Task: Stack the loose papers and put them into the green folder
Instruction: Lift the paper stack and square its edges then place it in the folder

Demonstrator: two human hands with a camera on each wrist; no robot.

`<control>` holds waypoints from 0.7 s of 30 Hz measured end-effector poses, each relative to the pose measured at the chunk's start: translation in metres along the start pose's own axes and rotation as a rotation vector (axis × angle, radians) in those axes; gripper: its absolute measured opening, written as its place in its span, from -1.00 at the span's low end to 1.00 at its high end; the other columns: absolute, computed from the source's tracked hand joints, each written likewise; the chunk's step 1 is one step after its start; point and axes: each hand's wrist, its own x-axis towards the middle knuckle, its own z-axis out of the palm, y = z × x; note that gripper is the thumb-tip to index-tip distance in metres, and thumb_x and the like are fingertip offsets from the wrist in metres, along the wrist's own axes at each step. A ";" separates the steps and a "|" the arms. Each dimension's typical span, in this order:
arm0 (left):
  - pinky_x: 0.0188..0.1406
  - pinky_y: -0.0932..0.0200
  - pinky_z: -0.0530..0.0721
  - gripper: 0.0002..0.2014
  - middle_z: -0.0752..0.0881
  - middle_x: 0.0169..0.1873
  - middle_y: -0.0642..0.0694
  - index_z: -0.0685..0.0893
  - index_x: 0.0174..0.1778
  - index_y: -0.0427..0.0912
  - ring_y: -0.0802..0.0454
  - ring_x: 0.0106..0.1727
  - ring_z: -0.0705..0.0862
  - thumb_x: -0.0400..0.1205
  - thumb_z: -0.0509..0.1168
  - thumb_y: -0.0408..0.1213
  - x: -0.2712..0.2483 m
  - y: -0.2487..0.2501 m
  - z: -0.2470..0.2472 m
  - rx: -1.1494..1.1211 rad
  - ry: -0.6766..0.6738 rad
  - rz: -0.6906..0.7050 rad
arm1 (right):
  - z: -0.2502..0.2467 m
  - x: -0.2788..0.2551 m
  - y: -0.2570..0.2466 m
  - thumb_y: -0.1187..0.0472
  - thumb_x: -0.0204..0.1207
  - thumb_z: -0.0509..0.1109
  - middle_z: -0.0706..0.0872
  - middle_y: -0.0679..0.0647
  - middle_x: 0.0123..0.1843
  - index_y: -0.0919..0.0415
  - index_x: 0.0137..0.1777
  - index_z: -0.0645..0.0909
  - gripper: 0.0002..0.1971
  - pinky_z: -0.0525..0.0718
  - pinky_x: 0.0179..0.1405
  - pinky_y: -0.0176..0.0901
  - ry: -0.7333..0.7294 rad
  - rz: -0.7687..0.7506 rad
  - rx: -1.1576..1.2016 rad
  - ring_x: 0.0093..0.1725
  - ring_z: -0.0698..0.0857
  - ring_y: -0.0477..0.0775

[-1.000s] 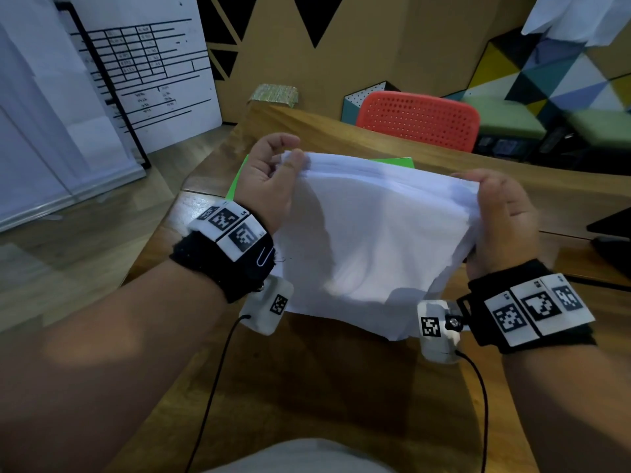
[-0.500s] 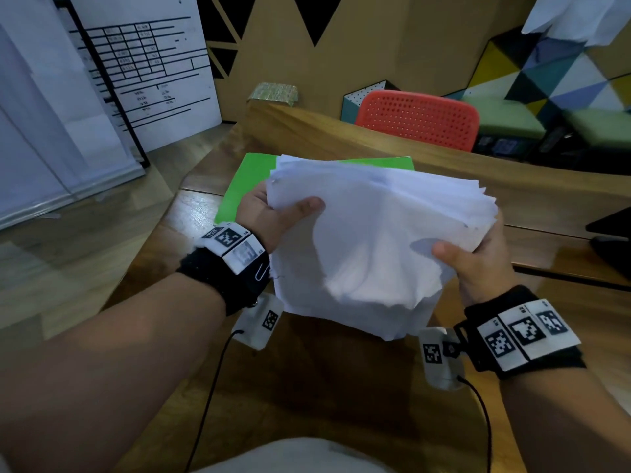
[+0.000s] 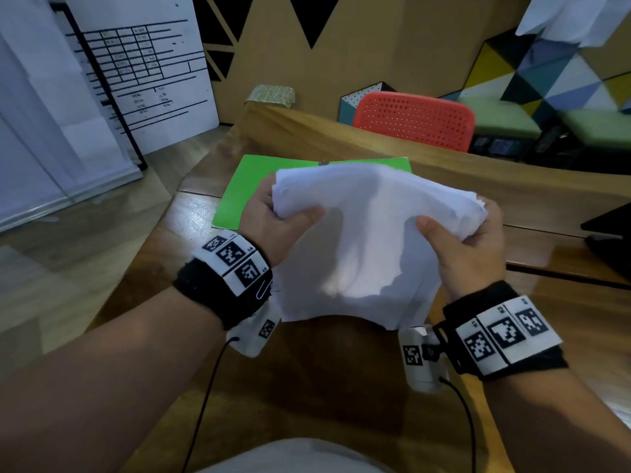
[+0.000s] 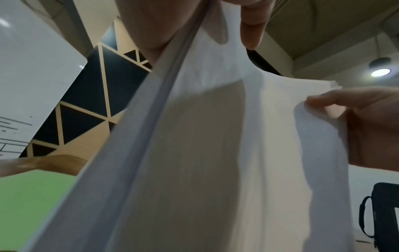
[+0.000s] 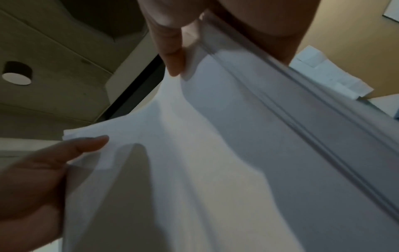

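Spanning the head view, the wooden table [image 3: 341,387] carries the green folder [image 3: 239,189] at 11 o'clock. Above it, the sagging stack of papers [image 3: 368,240] hangs between both hands: left hand [image 3: 269,223] pinching its 9 o'clock edge, right hand [image 3: 474,247] pinching its 3 o'clock edge, thumbs on top.
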 end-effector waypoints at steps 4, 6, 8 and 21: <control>-0.17 0.27 0.74 -0.50 0.71 -0.12 0.01 0.53 0.08 0.13 0.16 -0.22 0.72 0.24 0.51 -0.22 0.000 0.010 -0.008 -0.149 -0.049 0.111 | -0.004 0.003 -0.009 0.54 0.35 0.39 0.48 -0.07 -0.08 -0.08 0.05 0.31 -0.47 0.56 -0.40 -0.45 0.011 -0.218 -0.064 -0.33 0.59 -0.27; -0.06 0.25 0.73 -0.52 0.72 0.00 -0.01 0.50 0.11 0.14 0.17 -0.06 0.74 0.33 0.47 -0.28 0.003 0.016 -0.011 -0.163 -0.096 0.203 | -0.006 0.005 -0.011 0.55 0.38 0.35 0.53 -0.13 -0.11 -0.11 0.13 0.35 -0.44 0.54 -0.43 -0.49 -0.032 -0.272 -0.117 -0.38 0.57 -0.27; -0.04 0.34 0.68 -0.69 0.77 -0.07 0.10 0.62 0.00 0.08 0.25 -0.05 0.72 0.38 0.43 -0.28 0.007 0.019 -0.009 -0.128 -0.095 0.235 | -0.007 0.008 -0.011 0.45 0.43 0.36 0.61 -0.21 -0.13 -0.20 0.05 0.50 -0.54 0.61 -0.31 -0.35 -0.059 -0.277 -0.174 -0.32 0.59 -0.26; -0.26 0.37 0.63 -0.92 0.76 -0.41 0.21 0.75 -0.47 0.08 0.30 -0.31 0.66 0.30 0.44 -0.21 0.012 0.014 -0.008 -0.214 -0.032 0.059 | -0.009 0.008 -0.018 0.23 0.42 0.31 0.64 0.09 0.08 -0.38 -0.05 0.68 -0.62 0.64 0.16 0.27 -0.053 -0.298 -0.269 0.07 0.64 0.14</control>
